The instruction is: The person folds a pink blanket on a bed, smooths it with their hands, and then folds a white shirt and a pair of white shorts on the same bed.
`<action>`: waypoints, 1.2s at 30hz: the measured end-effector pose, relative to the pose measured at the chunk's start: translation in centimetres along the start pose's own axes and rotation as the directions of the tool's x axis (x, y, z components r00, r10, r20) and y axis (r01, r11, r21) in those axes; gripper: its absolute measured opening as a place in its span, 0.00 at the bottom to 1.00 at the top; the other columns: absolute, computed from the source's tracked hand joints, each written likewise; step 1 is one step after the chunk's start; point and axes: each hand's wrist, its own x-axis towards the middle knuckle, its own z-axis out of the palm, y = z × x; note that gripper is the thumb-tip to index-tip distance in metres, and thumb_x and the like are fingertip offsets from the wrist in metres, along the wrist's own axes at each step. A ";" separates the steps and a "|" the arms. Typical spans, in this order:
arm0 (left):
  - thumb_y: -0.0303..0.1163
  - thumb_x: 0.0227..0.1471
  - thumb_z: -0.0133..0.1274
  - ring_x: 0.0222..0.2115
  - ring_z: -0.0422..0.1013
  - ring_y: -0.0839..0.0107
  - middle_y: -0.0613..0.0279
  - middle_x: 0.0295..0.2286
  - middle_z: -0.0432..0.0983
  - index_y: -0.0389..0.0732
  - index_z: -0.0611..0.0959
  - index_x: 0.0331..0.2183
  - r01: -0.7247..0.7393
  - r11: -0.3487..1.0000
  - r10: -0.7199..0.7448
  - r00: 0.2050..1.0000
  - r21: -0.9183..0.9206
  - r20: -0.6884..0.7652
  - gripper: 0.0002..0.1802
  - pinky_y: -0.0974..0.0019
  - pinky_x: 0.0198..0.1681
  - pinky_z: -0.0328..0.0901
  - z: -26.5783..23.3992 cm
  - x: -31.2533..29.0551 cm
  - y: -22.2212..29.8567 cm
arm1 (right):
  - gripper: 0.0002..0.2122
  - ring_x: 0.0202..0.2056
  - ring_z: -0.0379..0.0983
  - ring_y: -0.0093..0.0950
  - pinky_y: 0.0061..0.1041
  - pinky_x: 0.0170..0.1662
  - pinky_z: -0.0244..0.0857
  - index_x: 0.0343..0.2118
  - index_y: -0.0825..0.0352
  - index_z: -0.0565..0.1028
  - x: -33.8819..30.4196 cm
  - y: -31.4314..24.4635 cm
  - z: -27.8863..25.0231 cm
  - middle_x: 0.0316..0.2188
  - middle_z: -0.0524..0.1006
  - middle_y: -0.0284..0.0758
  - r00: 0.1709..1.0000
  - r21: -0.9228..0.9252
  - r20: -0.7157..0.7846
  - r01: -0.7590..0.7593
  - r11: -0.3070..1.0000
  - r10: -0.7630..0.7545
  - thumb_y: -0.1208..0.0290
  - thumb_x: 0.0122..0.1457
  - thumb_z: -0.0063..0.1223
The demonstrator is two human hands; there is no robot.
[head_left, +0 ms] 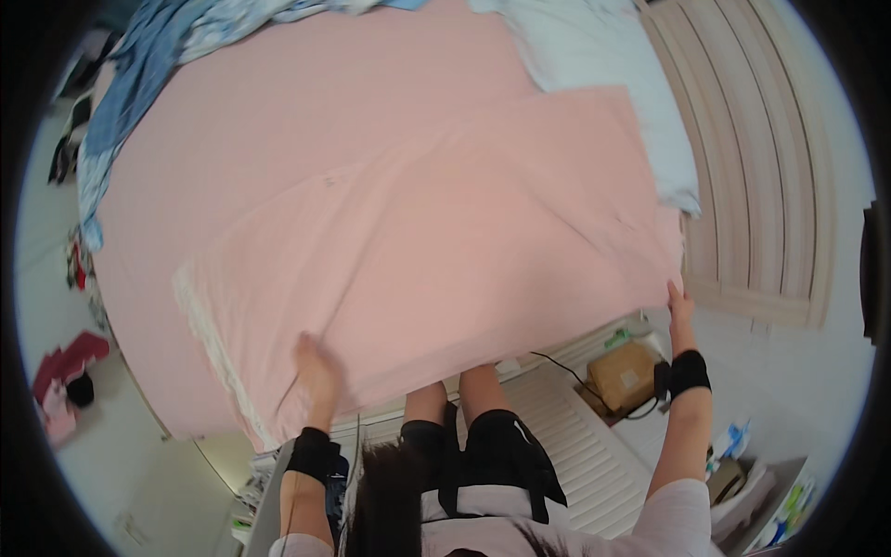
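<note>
A loose pink cloth, like a sheet or cover, is spread over the pink bedding on the bed, with a whitish edge along its left side. My right hand pinches its near right corner at the bed's side. Farther left, my left hand is closed on the near part of the same cloth; it is slightly blurred and its fingertips are partly hidden by folds. Diagonal creases run across the cloth between the hands and the far side. Black bands wrap both wrists.
A light blue pillow lies at the right by the slatted wooden headboard. Blue patterned bedding is bunched at the far left. A brown box and a cable stand near my legs, and a bin of items sits lower right.
</note>
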 end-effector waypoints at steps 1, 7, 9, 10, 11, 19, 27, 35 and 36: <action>0.24 0.40 0.45 0.50 0.55 0.45 0.40 0.48 0.60 0.30 0.66 0.47 -0.175 0.975 0.188 0.978 -0.138 0.087 0.28 0.50 0.53 0.49 0.6 1.0 4.8 | 0.12 0.17 0.55 0.14 0.17 0.19 0.48 0.31 0.68 0.73 0.0 0.0 0.1 0.18 0.67 0.23 1.000 -0.018 0.020 0.017 1.000 -0.017 0.66 0.48 0.58; 0.35 0.37 0.56 0.51 0.54 0.53 0.49 0.50 0.57 0.41 0.63 0.51 -0.546 0.731 0.672 0.681 -0.410 0.292 0.37 0.53 0.55 0.48 4.9 0.6 25.7 | 0.18 0.22 0.62 0.18 0.18 0.25 0.57 0.35 0.72 0.73 1.8 1.7 -0.9 0.22 0.71 0.28 0.996 -0.023 0.089 0.006 1.000 -0.004 0.62 0.47 0.58; 0.35 0.36 0.58 0.50 0.54 0.53 0.50 0.50 0.56 0.42 0.62 0.52 -0.613 0.721 0.692 0.638 -0.323 0.336 0.40 0.52 0.54 0.49 7.1 0.1 28.1 | 0.19 0.24 0.64 0.19 0.19 0.27 0.59 0.36 0.73 0.73 4.3 4.7 -2.5 0.24 0.73 0.30 0.987 -0.110 0.159 0.014 0.994 0.004 0.61 0.46 0.58; 0.35 0.35 0.57 0.50 0.54 0.53 0.50 0.50 0.55 0.42 0.61 0.52 -0.632 0.736 0.673 0.645 -0.242 0.363 0.40 0.52 0.54 0.50 8.0 -0.2 28.5 | 0.19 0.24 0.65 0.19 0.19 0.27 0.59 0.36 0.73 0.73 5.1 5.2 -2.1 0.25 0.73 0.31 0.984 -0.118 0.178 0.040 0.992 -0.019 0.61 0.46 0.58; 0.34 0.35 0.57 0.50 0.54 0.53 0.50 0.51 0.55 0.42 0.61 0.53 -0.651 0.740 0.656 0.645 -0.167 0.392 0.41 0.52 0.54 0.50 8.6 -0.7 28.9 | 0.19 0.24 0.65 0.19 0.20 0.28 0.59 0.35 0.73 0.73 5.1 5.5 -1.4 0.25 0.73 0.31 0.981 -0.129 0.191 0.059 0.990 -0.034 0.62 0.46 0.58; 0.32 0.34 0.57 0.41 0.63 0.59 0.57 0.40 0.64 0.45 0.69 0.45 -0.602 0.782 0.609 0.681 -0.162 0.406 0.30 0.57 0.44 0.58 9.3 -1.8 30.3 | 0.19 0.27 0.68 0.24 0.22 0.31 0.62 0.35 0.74 0.72 9.3 7.4 1.8 0.26 0.74 0.35 0.959 -0.123 0.175 0.245 0.962 -0.222 0.63 0.46 0.58; 0.32 0.42 0.51 0.28 0.70 0.65 0.62 0.29 0.70 0.43 0.71 0.33 -0.667 0.726 0.670 0.632 -0.167 0.389 0.12 0.63 0.27 0.65 11.5 0.4 38.8 | 0.24 0.31 0.71 0.28 0.24 0.36 0.63 0.37 0.75 0.71 9.9 4.7 1.3 0.29 0.75 0.40 0.855 0.027 0.474 0.223 0.974 -0.209 0.58 0.45 0.59; 0.31 0.43 0.46 0.27 0.71 0.66 0.63 0.29 0.71 0.45 0.71 0.41 -0.763 0.609 0.738 0.446 -0.216 0.507 0.18 0.64 0.26 0.67 12.4 -3.4 38.6 | 0.24 0.35 0.70 0.30 0.24 0.39 0.63 0.38 0.75 0.71 11.1 5.2 1.1 0.33 0.74 0.42 0.822 0.059 0.498 0.286 0.956 -0.277 0.61 0.43 0.61; 0.31 0.42 0.46 0.27 0.71 0.66 0.62 0.29 0.71 0.45 0.70 0.41 -0.758 0.600 0.761 0.442 -0.255 0.475 0.19 0.64 0.27 0.67 12.3 -4.0 39.1 | 0.24 0.35 0.70 0.30 0.24 0.39 0.63 0.38 0.74 0.71 11.4 6.2 0.9 0.33 0.74 0.42 0.817 0.074 0.510 0.270 0.960 -0.269 0.61 0.42 0.62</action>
